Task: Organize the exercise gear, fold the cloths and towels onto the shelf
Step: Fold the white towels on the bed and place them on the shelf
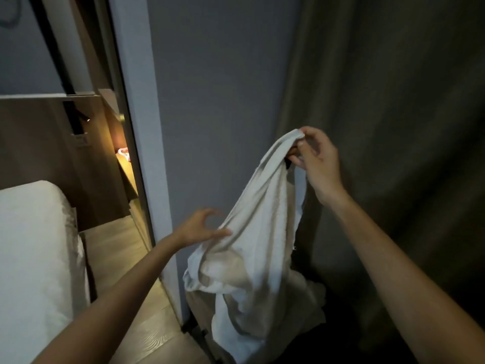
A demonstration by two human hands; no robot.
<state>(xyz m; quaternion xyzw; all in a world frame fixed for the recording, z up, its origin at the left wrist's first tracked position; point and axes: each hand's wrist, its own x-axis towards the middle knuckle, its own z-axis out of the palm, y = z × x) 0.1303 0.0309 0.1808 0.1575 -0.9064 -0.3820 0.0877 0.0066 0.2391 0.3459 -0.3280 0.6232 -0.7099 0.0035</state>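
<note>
The right hand (316,160) is up in front of the curtain (393,127), pinching the top end of a white towel (257,232) between thumb and fingertips, so the cloth hangs in a long bunched drape against the grey wall (223,88). Its lower end is heaped on something dark near the floor; I cannot tell what that is. The left hand (199,227) is lower and well apart from the right, at the towel's left edge. Its thumb touches a fold while the fingers are curved and spread, not closed on the cloth. From where I stand this looks like the opening of a fold, finding a second corner. To do it well, I think the left hand should run along the hem until it meets a true corner, then pinch there, not in the middle of a fold. Both hands should then lift and spread until the cloth hangs flat and clear of the heap. The bed (34,245) to the left looks a handy surface for laying it down. The likely slip is folding it while twisted.
</note>
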